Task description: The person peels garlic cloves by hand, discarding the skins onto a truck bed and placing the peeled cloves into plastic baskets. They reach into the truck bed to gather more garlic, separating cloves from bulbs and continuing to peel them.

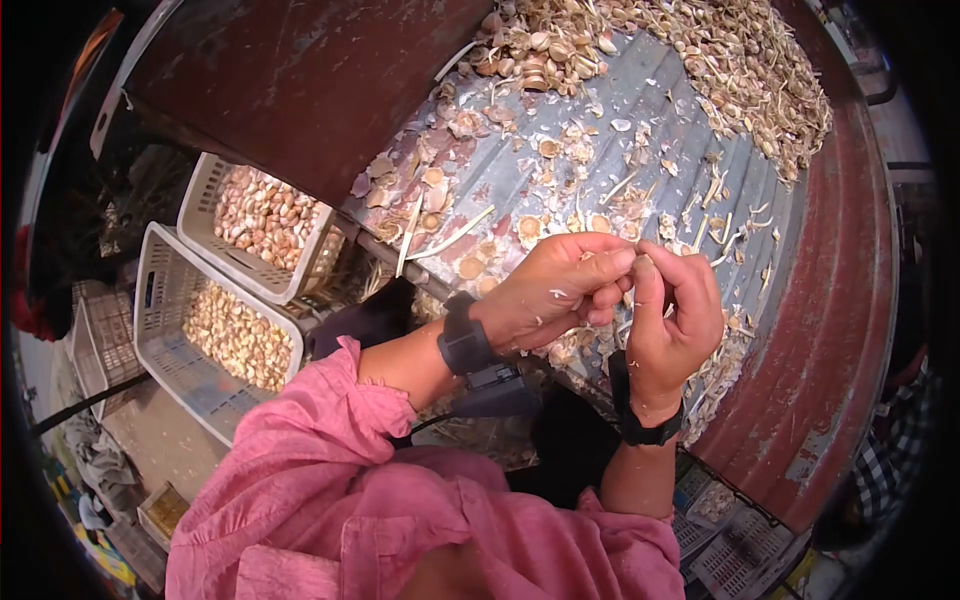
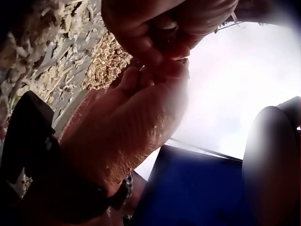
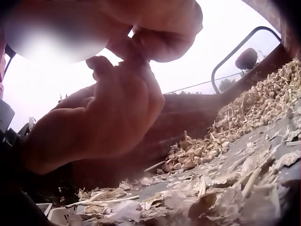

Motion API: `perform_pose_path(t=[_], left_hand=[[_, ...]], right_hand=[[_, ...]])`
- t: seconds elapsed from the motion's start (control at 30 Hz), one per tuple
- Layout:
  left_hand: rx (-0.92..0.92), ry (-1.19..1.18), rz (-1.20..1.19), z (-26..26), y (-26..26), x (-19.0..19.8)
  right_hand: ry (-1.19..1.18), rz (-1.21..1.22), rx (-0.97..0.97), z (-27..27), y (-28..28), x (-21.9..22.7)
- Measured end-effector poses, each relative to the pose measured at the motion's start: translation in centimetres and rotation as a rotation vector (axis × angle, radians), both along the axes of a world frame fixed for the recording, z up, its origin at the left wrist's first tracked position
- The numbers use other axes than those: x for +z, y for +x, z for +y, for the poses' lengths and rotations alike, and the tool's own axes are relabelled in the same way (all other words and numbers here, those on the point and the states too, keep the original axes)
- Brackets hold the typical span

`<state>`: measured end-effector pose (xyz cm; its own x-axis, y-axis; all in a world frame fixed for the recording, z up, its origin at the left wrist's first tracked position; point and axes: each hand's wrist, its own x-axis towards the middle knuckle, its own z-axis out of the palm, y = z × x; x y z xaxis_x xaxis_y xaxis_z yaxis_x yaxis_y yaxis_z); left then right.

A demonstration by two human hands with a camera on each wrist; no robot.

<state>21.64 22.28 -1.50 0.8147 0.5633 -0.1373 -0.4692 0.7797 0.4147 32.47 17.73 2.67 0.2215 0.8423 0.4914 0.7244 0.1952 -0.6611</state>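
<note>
Above the corrugated metal sheet (image 1: 640, 85), the two hands meet at their fingertips. The left hand (image 1: 545, 295), palm partly turned up, pinches a small pale piece, apparently a garlic clove, between thumb and forefinger. From the other side the right hand (image 1: 675, 320) pinches the same piece with bent thumb and forefinger. Fingers cover nearly all of it in every view. Beneath the hands lie papery garlic skins (image 1: 575, 150), round root discs (image 1: 530, 230) and dry stalks (image 1: 455, 232). Both wrists wear black bands.
Left of the sheet stand two plastic crates, one (image 1: 200, 200) with pinkish cloves, the other (image 1: 152, 285) with paler cloves. A heap of cloves (image 1: 545, 50) and a larger heap (image 1: 765, 85) lie at the far side. Rusty red metal panels (image 1: 830, 370) border the sheet.
</note>
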Motion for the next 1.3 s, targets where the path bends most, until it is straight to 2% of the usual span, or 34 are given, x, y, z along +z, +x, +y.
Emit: perform_pose_path(t=[0.1, 0.17, 0.2, 0.3, 0.33, 0.37, 0.43, 0.47, 0.5, 0.57, 0.6, 0.67, 0.77, 0.87, 0.9, 0.97, 1.07, 1.1, 1.13, 1.23, 1.3], left_hand=[[0.023, 0.007, -0.025, -0.3, 0.2, -0.3], [0.052, -0.016, -0.053, -0.6, 0.4, -0.3], [0.059, 0.006, -0.051, -0.4, 0.4, -0.1], [0.053, 0.03, -0.041, 0.0, 0.0, 0.0], [0.053, -0.023, -0.023, 0.0, -0.1, -0.1], [0.052, -0.071, -0.011, 0.1, -0.1, -0.1], [0.075, -0.103, -0.044, 0.6, -0.2, 0.1], [0.099, -0.142, -0.002, 0.9, -0.4, 0.2], [0.121, -0.19, 0.036, 1.1, -0.4, 0.2], [0.162, -0.216, 0.021, 1.5, -0.5, -0.5], [0.176, -0.23, 0.034, 1.6, -0.6, -0.7], [0.167, -0.227, 0.043, 1.7, -0.8, -0.8], [0.183, -0.238, 0.119, 2.5, -1.4, -0.5], [0.243, -0.245, 0.143, 2.9, -1.1, -1.6], [0.26, -0.25, 0.158, 3.2, -1.2, -1.8], [0.265, -0.264, 0.172, 3.6, -1.3, -1.7], [0.264, -0.313, 0.164, 4.0, -1.7, -1.7], [0.263, -0.323, 0.167, 4.0, -1.8, -1.8], [0.265, -0.33, 0.155, 4.0, -1.8, -1.9], [0.258, -0.339, 0.145, 3.6, -2.0, -1.7], [0.265, -0.36, 0.123, 3.5, -2.1, -1.4]], right_hand=[[0.023, 0.139, 0.0, 0.2, -0.2, -0.5], [-0.264, 1.201, 0.091, 0.0, 0.0, 0.1], [-0.228, 1.37, 0.14, 0.0, 0.3, -0.1], [-0.261, 1.279, 0.059, 0.3, 0.9, -0.3], [-0.224, 1.105, -0.053, 0.6, 1.5, -0.7], [-0.216, 1.093, -0.039, 0.8, 2.4, -0.9], [-0.439, 0.197, -0.277, 0.7, 4.9, -1.0], [-0.491, -0.035, -0.258, 0.4, 7.1, -2.0], [-0.478, -0.055, -0.251, 1.1, 7.9, -1.8], [-0.368, -0.384, -0.068, 2.8, 9.0, -1.5], [-0.505, -0.056, -0.088, 4.9, 8.9, -0.6], [-0.506, 0.219, -0.046, 10.5, 9.3, -0.3], [-0.472, 0.119, -0.088, 20.0, 9.8, -2.4], [-0.413, -0.019, -0.132, 28.8, 11.2, -7.6], [-0.416, -0.138, -0.099, 30.8, 11.8, -9.3], [-0.536, -0.151, 0.038, 31.2, 10.8, -10.7], [-0.518, -0.205, 0.062, 29.7, 10.7, -11.0], [-0.468, -0.191, 0.137, 28.4, 11.0, -11.1], [-0.646, 0.086, 0.045, 26.0, 9.5, -9.4], [-0.566, 0.495, 0.14, 19.5, 8.6, -6.8], [-0.472, 0.58, 0.142, 15.2, 6.0, -3.4]])
